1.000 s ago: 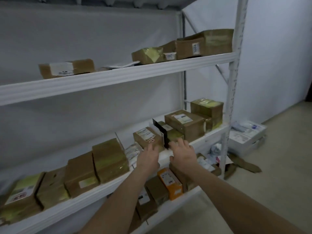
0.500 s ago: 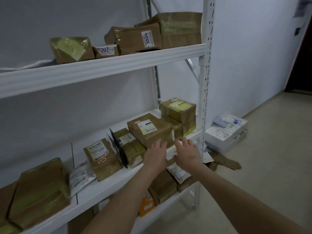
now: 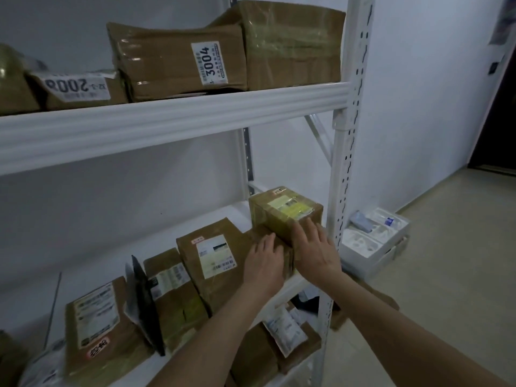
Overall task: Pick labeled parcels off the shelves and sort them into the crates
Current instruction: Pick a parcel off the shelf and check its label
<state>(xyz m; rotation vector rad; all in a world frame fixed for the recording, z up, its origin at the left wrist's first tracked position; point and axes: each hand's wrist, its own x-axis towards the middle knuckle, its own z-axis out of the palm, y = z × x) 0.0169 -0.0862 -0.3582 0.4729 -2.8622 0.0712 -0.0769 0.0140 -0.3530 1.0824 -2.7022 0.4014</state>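
Reaching to the shelf's [image 3: 231, 213] right end, the right hand [image 3: 315, 247] lies flat on the taped parcel [image 3: 282, 210]. The left hand [image 3: 264, 263] rests on the brown parcel [image 3: 220, 283] just beside. Each grip is wide, fingers straight, clasping nothing.

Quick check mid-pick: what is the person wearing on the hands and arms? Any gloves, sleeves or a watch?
Nothing shows on either. The left hand and right hand have no gloves, and no rings, watch or wristband are visible. The left forearm and right forearm are uncovered to the frame's edge, with no sleeve in view.
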